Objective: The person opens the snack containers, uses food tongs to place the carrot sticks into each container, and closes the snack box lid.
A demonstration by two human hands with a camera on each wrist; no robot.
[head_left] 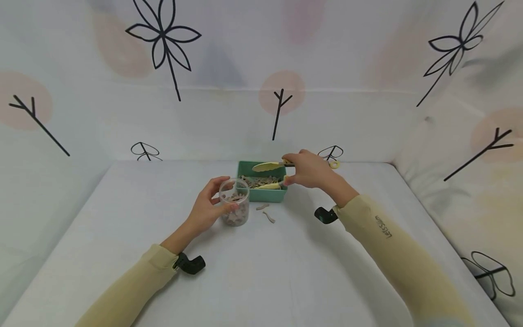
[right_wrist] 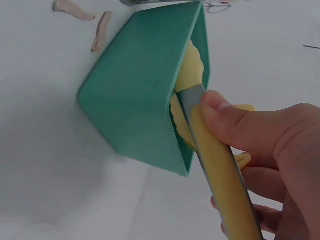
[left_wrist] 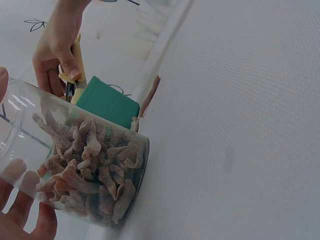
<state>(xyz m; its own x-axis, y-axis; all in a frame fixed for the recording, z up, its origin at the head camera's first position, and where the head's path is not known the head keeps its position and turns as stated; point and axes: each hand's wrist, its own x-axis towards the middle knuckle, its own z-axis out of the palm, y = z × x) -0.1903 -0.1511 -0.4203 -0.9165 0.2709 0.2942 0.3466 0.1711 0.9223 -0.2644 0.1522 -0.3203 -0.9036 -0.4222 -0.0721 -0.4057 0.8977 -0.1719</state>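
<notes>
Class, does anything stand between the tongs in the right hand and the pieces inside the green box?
Nothing visible blocks the pieces: the green box is open on top, and the tongs reach inside.

Between the sleeves, white tabletop lay open up to two loose pieces near the green bin. A clear jar in the left hand blocked the bin's near-left corner; tongs in the right hand crossed its right rim; a backdrop rose behind.
</notes>
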